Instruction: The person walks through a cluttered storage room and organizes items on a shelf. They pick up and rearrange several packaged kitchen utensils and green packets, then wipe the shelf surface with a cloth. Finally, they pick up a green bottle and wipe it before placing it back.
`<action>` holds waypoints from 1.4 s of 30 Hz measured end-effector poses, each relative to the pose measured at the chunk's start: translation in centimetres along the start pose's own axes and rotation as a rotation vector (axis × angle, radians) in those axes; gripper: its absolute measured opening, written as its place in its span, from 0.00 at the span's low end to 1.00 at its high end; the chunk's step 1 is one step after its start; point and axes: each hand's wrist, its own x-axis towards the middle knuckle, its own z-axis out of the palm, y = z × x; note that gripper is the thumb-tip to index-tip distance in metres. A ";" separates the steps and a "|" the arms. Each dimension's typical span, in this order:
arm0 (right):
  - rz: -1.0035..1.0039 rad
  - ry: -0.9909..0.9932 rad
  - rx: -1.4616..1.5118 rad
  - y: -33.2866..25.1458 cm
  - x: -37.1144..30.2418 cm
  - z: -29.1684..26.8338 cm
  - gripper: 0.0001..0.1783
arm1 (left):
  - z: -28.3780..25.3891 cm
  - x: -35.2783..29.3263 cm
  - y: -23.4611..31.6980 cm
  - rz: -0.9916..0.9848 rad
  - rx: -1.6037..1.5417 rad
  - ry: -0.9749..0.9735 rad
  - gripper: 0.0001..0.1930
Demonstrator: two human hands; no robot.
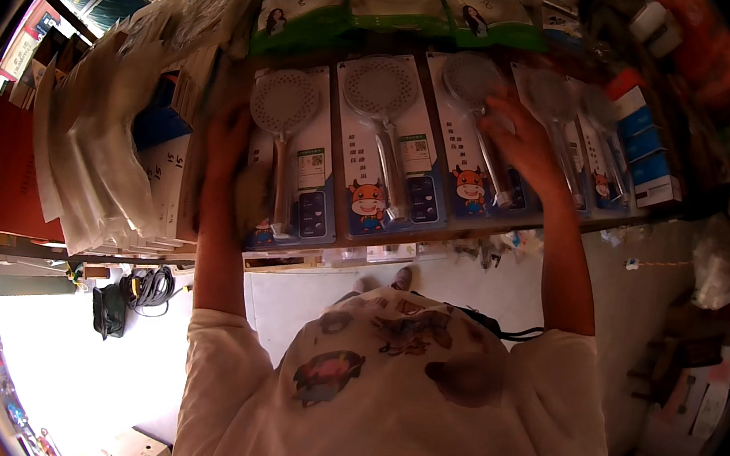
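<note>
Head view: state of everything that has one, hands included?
Left hand: at the row's left end, blurred; grip unclear.
Right hand: over the third pack from left, fingers partly curled; contact unclear.
Shower-head packs: five in a row, sprayer ends away from the person.
Green-edged bags: lined up beyond the packs.
Plastic sleeves: overlapping, left of the row.
Black cable: coiled.

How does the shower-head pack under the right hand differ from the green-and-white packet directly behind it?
Print: the shower-head pack carries a cartoon cow; the green-and-white packet pictures a person with long dark hair.
Contents: the pack shows a grey shower head with a long handle; what the packet holds can't be seen.
Hands: the right hand reaches over the pack; neither hand is at the packet.
Shared: each sits in a row of similar items.
</note>
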 end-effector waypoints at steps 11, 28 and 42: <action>-0.130 0.117 -0.195 0.9 -1.3 3.3 0.28 | -2.1 -0.6 -0.4 0.089 0.036 -0.016 0.18; -0.149 0.133 -0.233 1.5 -1.2 3.4 0.27 | -2.2 -15.2 4.9 0.283 0.426 0.162 0.14; -0.393 -0.109 0.465 -9.9 -8.6 4.4 0.32 | 1.6 -19.2 21.2 0.573 -0.090 0.228 0.17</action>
